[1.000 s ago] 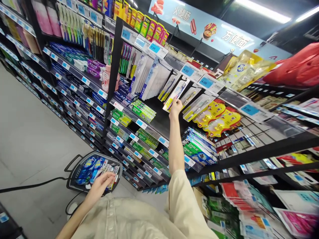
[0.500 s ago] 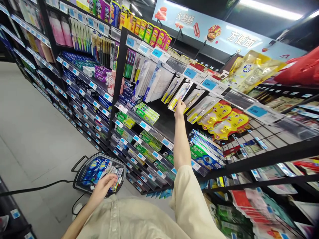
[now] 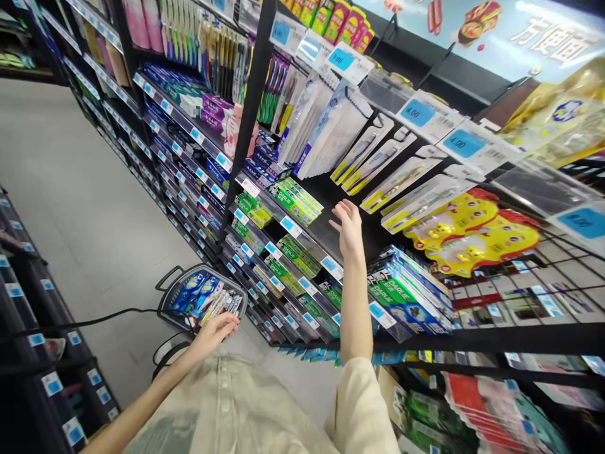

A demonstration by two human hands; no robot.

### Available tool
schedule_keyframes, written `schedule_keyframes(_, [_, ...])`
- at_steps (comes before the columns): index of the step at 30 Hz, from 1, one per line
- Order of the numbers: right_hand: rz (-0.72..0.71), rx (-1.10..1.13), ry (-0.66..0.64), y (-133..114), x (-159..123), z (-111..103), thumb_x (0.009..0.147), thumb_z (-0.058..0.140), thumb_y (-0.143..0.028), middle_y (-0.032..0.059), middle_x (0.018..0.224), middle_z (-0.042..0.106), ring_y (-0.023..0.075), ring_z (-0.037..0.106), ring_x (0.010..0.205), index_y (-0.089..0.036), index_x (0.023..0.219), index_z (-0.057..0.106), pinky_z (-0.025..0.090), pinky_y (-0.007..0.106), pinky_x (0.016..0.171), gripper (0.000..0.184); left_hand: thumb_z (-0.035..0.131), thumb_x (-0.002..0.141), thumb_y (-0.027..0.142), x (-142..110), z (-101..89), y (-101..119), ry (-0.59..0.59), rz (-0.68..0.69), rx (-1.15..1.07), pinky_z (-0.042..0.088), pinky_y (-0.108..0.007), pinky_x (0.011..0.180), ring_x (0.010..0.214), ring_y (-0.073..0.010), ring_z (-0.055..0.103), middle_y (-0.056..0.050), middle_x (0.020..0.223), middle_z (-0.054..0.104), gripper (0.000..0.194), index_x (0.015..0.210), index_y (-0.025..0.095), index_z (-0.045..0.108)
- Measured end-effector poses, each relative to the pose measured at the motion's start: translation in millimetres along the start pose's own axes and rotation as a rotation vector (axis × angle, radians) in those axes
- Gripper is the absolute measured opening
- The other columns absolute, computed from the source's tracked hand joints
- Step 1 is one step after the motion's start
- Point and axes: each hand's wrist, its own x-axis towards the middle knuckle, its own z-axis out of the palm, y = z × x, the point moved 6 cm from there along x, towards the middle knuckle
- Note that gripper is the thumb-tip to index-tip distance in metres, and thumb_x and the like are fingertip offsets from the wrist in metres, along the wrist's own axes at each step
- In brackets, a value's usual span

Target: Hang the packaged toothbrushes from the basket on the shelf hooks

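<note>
My right hand [image 3: 348,228] is raised in front of the shelf, its fingers apart and nothing in it. Just above it, packaged toothbrushes [image 3: 378,165] hang from hooks, apart from my fingers. To their right hang more toothbrush packs [image 3: 428,198], and white-backed packs [image 3: 331,135] hang in a dense row to the left. Low at my left, my left hand [image 3: 216,333] rests with loosely extended fingers by the near rim of a grey shopping basket [image 3: 163,304]. Blue packages [image 3: 195,291] and several slim packs [image 3: 224,301] lie inside the basket.
Green Darlie toothpaste boxes [image 3: 297,200] and larger Darlie boxes [image 3: 401,293] sit on the shelf below the hooks. Yellow chick-shaped packs [image 3: 477,236] hang at right. A black cable [image 3: 108,318] crosses to the basket. Another shelf [image 3: 51,353] stands at lower left.
My right hand has let go of the hanging toothbrush pack and drawn back below it with fingers spread. The pack still hangs there. My view has shifted; my left hand stays near the basket.
</note>
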Motion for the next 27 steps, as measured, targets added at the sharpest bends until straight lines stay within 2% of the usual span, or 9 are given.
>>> schedule_keyframes(3, [0.065,0.088,-0.269,-7,-31,32,0.086,0.076,-0.027,0.007,0.116,0.072,0.0176,0.072,0.104,-0.021,0.113,0.068,0.061,0.027,0.079,0.029,0.069,0.082,0.052,2,6.1,-1,-0.031,0.011,0.009,0.051,-0.029,0.066,0.068,-0.0202,0.065,-0.006,0.078,0.074,0.034,0.087,0.019,0.072])
schedule_keyframes(7, [0.373,0.12,-0.784,14,-80,82,0.079,0.079,-0.014,0.0081,0.109,0.076,0.0178,0.074,0.1,-0.014,0.116,0.069,0.062,0.029,0.083,0.039,0.07,0.081,0.055,2,7.6,-10,-0.021,-0.028,-0.007,0.051,-0.03,0.068,0.068,-0.0194,0.065,-0.006,0.079,0.072,0.039,0.088,0.017,0.072])
schedule_keyframes(10, [0.456,0.035,-1.196,57,-120,123,0.073,0.084,-0.015,0.007,0.113,0.076,0.0193,0.074,0.101,-0.016,0.119,0.069,0.062,0.032,0.085,0.047,0.071,0.081,0.052,-3,2.8,-21,0.015,-0.077,-0.011,0.05,-0.029,0.067,0.068,-0.0188,0.064,-0.005,0.077,0.071,0.037,0.088,0.017,0.072])
schedule_keyframes(13, [0.363,-0.065,-1.412,124,-156,166,0.071,0.088,-0.026,0.0023,0.104,0.079,0.02,0.075,0.094,-0.022,0.117,0.072,0.061,0.033,0.086,0.049,0.067,0.085,0.047,-12,-3.7,-27,0.053,-0.121,-0.001,0.05,-0.028,0.07,0.072,-0.0191,0.066,-0.005,0.08,0.072,0.031,0.09,0.017,0.072])
schedule_keyframes(16, [0.256,-0.197,-1.38,205,-183,203,0.068,0.091,-0.033,0.0012,0.091,0.079,0.0212,0.075,0.087,-0.024,0.109,0.076,0.059,0.031,0.085,0.045,0.063,0.087,0.043,-21,-12.3,-32,0.098,-0.174,0.02,0.051,-0.028,0.07,0.075,-0.0192,0.067,-0.005,0.083,0.073,0.028,0.091,0.017,0.072])
schedule_keyframes(17, [0.271,-0.255,-1.349,234,-191,211,0.066,0.092,-0.034,0.0016,0.089,0.079,0.021,0.075,0.084,-0.023,0.106,0.077,0.059,0.03,0.084,0.043,0.062,0.087,0.043,-24,-15.9,-35,0.116,-0.193,0.026,0.051,-0.028,0.07,0.075,-0.0194,0.068,-0.006,0.083,0.074,0.028,0.092,0.017,0.071])
schedule_keyframes(19, [0.423,-0.413,-1.314,293,-211,218,0.066,0.092,-0.035,0.0018,0.087,0.078,0.019,0.073,0.079,-0.022,0.104,0.076,0.059,0.028,0.079,0.043,0.06,0.088,0.043,-29,-24.1,-44,0.157,-0.234,0.039,0.051,-0.027,0.068,0.075,-0.0198,0.069,-0.006,0.083,0.075,0.029,0.095,0.017,0.07])
schedule_keyframes(23, [0.802,-0.669,-1.281,389,-251,200,0.078,0.082,-0.033,0.004,0.084,0.077,0.0163,0.069,0.065,-0.018,0.11,0.073,0.058,0.028,0.066,0.037,0.054,0.089,0.04,-35,-44.0,-72,0.238,-0.323,0.086,0.052,-0.028,0.066,0.071,-0.0194,0.069,-0.006,0.082,0.075,0.028,0.096,0.017,0.068])
schedule_keyframes(27, [0.869,-0.773,-1.067,437,-273,162,0.087,0.067,-0.022,0.0122,0.088,0.075,0.0222,0.07,0.073,-0.01,0.109,0.071,0.057,0.035,0.073,0.026,0.05,0.092,0.036,-32,-70.1,-97,0.282,-0.396,0.201,0.053,-0.03,0.072,0.077,-0.0209,0.07,-0.007,0.086,0.076,0.026,0.099,0.018,0.068])
